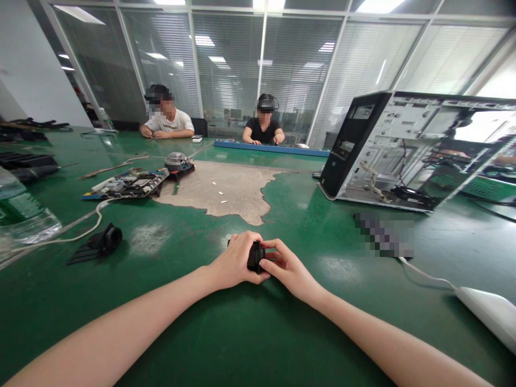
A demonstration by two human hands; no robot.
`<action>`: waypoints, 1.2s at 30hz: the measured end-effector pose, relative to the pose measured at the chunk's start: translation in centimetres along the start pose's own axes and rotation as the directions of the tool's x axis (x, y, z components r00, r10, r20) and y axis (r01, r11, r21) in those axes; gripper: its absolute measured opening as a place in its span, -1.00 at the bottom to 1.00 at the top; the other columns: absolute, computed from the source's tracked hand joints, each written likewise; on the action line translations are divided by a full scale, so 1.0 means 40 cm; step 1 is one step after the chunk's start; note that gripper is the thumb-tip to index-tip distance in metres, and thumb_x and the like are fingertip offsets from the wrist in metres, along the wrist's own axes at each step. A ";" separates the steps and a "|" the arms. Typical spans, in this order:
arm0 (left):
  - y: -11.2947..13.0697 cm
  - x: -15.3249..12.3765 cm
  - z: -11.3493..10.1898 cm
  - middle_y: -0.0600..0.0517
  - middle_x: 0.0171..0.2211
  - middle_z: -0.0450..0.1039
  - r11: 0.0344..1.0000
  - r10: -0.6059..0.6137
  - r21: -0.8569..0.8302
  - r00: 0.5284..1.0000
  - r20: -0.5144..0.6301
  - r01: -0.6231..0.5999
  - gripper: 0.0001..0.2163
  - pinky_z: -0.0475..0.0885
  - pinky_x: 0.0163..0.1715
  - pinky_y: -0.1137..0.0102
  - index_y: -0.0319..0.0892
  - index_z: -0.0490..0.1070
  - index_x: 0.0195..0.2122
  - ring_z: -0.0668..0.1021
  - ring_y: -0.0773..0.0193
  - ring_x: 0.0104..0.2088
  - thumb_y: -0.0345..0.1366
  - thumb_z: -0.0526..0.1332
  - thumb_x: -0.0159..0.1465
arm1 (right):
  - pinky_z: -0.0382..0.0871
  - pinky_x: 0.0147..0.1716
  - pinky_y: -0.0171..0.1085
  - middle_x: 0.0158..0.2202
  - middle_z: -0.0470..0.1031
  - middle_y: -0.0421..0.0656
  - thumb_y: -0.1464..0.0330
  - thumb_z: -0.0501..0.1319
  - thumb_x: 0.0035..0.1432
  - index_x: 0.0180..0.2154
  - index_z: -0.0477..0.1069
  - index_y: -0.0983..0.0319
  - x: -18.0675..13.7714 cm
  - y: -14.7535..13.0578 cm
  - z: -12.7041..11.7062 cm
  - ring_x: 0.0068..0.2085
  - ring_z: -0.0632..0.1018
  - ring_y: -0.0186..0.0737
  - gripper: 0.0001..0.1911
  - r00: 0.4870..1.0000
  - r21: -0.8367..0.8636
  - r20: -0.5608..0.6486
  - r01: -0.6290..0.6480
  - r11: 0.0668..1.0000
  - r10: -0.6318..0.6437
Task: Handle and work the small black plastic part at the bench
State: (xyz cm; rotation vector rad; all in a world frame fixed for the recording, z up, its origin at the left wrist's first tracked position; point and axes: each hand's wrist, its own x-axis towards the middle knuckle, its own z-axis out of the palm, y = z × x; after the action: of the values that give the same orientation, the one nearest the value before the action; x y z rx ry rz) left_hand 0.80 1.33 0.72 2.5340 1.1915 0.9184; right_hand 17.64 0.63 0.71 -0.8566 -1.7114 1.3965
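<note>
Between both hands is a small black boxy part, close above the green tabletop, and its exact kind I cannot make out. My left hand wraps over it from the left, covering much of it. At its right end, the thumb and fingers of my right hand pinch the edge. Left of the hands, a black plastic piece with a round ring and flat slats lies on the table.
A circuit board with a cooling fan sits back left, near a water bottle. At right stand an open computer case and a white device with a cable. Two people sit across the green table.
</note>
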 end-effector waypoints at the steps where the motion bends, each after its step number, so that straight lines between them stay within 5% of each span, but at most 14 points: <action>1: 0.000 0.000 0.000 -0.01 -0.19 0.26 1.000 0.004 0.005 1.000 0.001 -0.004 -0.49 0.22 -0.21 0.24 -0.13 0.07 -0.12 0.37 0.14 -0.23 -0.21 0.26 -0.06 | 0.36 -0.24 -0.26 -0.26 0.34 -0.18 0.35 0.18 0.05 -0.19 0.19 0.18 -0.002 -0.001 -0.001 -0.20 0.43 -0.28 -0.73 1.000 0.022 0.018 0.006 1.000 -0.006; 24: -0.008 0.000 0.004 -0.03 -0.19 0.26 1.000 0.023 0.021 1.000 0.000 -0.023 -0.49 0.21 -0.21 0.24 -0.14 0.05 -0.10 0.38 0.13 -0.22 -0.19 0.24 -0.04 | 0.38 -0.29 -0.31 -0.25 0.29 -0.20 0.31 0.20 0.03 -0.28 0.20 0.17 0.000 0.003 0.000 -0.14 0.40 -0.26 -0.79 0.997 0.055 0.007 0.077 0.995 -0.077; 36: -0.006 0.001 0.002 0.00 -0.19 0.27 1.000 0.014 -0.007 1.000 0.002 -0.014 -0.50 0.20 -0.20 0.25 -0.12 0.06 -0.12 0.39 0.15 -0.22 -0.22 0.25 -0.05 | 0.38 -0.27 -0.28 -0.24 0.33 -0.18 0.31 0.19 0.03 -0.21 0.18 0.17 -0.002 -0.006 -0.001 -0.17 0.42 -0.27 -0.73 1.000 0.016 0.014 0.011 1.000 -0.011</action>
State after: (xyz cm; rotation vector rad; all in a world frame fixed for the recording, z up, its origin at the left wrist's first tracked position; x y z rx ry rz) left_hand 0.75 1.52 0.57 2.5408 1.1690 0.9209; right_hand 17.69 0.53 0.93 -0.8290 -1.7102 1.4100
